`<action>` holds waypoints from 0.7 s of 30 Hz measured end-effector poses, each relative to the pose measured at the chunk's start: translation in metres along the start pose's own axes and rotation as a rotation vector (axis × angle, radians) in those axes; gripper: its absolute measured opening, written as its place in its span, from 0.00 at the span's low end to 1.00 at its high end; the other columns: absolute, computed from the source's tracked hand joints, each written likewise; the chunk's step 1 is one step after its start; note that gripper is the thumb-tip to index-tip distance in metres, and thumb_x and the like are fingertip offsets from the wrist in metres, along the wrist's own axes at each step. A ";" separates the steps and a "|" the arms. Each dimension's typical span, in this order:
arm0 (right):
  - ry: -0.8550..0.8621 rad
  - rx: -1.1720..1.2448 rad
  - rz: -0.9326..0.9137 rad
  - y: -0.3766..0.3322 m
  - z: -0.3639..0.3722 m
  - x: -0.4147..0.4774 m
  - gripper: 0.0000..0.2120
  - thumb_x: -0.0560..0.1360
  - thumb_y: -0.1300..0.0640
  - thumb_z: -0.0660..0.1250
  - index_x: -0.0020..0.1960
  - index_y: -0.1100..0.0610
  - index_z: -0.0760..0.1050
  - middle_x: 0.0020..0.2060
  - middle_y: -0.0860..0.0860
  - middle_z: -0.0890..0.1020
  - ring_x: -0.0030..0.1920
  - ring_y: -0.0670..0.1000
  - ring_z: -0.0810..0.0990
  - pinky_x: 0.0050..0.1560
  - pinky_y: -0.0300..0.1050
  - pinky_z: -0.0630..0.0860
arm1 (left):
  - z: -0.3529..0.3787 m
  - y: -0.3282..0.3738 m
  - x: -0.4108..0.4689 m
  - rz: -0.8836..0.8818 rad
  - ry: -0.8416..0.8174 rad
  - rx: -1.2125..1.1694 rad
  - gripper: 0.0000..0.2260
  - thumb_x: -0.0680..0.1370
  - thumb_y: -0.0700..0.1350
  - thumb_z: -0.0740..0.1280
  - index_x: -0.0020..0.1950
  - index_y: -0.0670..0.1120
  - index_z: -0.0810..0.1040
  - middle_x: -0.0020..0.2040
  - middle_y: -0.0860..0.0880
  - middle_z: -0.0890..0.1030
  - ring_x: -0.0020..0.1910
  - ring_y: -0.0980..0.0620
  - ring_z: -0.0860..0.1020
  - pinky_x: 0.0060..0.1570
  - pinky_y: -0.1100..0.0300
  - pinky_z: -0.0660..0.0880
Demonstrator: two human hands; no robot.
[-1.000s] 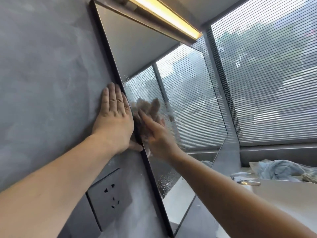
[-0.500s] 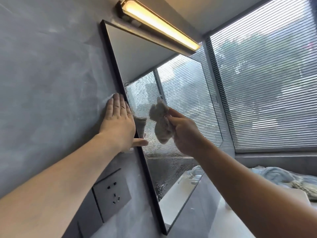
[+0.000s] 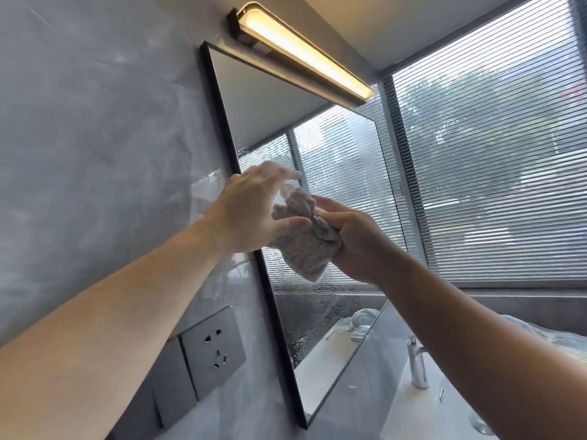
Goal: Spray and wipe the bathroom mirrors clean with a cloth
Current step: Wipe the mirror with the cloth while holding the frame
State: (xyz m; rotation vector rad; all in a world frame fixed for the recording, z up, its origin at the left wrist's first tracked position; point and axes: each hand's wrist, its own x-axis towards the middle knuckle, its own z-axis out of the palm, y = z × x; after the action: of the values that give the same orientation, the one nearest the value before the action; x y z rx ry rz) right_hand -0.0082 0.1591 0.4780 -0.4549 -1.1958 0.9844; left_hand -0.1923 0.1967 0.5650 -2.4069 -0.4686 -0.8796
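Observation:
A black-framed mirror (image 3: 343, 173) hangs on the grey wall and runs away to the right. Spray droplets cover its middle and lower glass. A small beige dotted cloth (image 3: 305, 242) is bunched up in front of the mirror, away from the glass. My right hand (image 3: 352, 239) grips the cloth from the right side. My left hand (image 3: 254, 208) is off the wall and touches the cloth from the left, thumb under it and fingers spread above it. No spray bottle is in view.
A lit bar lamp (image 3: 305, 55) sits above the mirror. A grey wall socket (image 3: 212, 347) is at lower left. A chrome tap (image 3: 417, 363) and white basin counter (image 3: 422, 414) lie at lower right. Window blinds (image 3: 495, 160) fill the right side.
My left hand left the wall beside the mirror frame and came to the cloth. My right hand pulled the cloth off the glass and holds it in front of the mirror.

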 end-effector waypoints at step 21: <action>0.305 -0.635 -0.077 0.003 0.002 0.019 0.10 0.79 0.57 0.70 0.42 0.62 0.83 0.36 0.51 0.80 0.35 0.46 0.74 0.29 0.34 0.68 | 0.006 -0.008 -0.001 -0.437 0.031 -0.244 0.04 0.77 0.48 0.75 0.49 0.51 0.82 0.38 0.59 0.79 0.38 0.64 0.76 0.34 0.79 0.67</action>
State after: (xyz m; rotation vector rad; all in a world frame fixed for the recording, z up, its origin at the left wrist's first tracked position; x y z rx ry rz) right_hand -0.0101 0.1765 0.4874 -1.0124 -1.2182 0.4270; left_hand -0.1939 0.2059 0.5634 -2.5477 -0.9474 -1.2172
